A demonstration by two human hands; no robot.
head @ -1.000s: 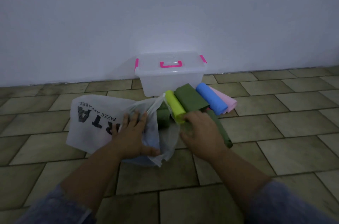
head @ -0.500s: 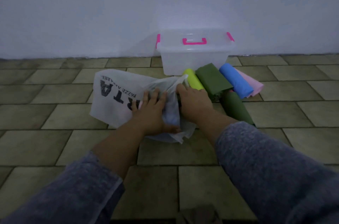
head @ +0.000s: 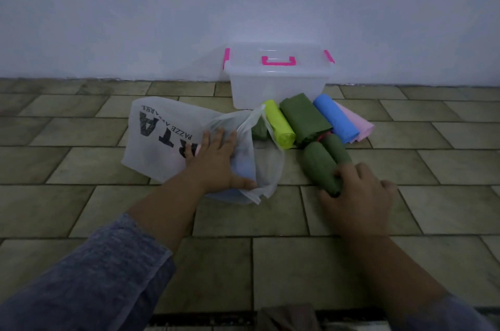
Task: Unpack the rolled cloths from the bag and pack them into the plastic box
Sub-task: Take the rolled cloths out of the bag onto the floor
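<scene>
Here, a floor of olive rectangular tiles [head: 81, 168] meets a plain pale wall [head: 135, 19]. A clear plastic box with pink latches and handle [head: 278, 87], lid closed, stands against the wall. Directly in front of the box, rolled cloths lie side by side: lime [head: 280, 125], dark green [head: 304, 119], blue [head: 335, 118] and pink [head: 358, 126]. A thin white bag with black lettering [head: 162, 146] lies front-left of the box. The left hand [head: 216, 162] rests flat on the bag, fingers extended. The right hand [head: 357, 195], front-right of the box, curls its fingers round the near end of a dark green cloth roll [head: 319, 165]. A bluish shape shows dimly through the bag; the contents cannot be identified.
</scene>
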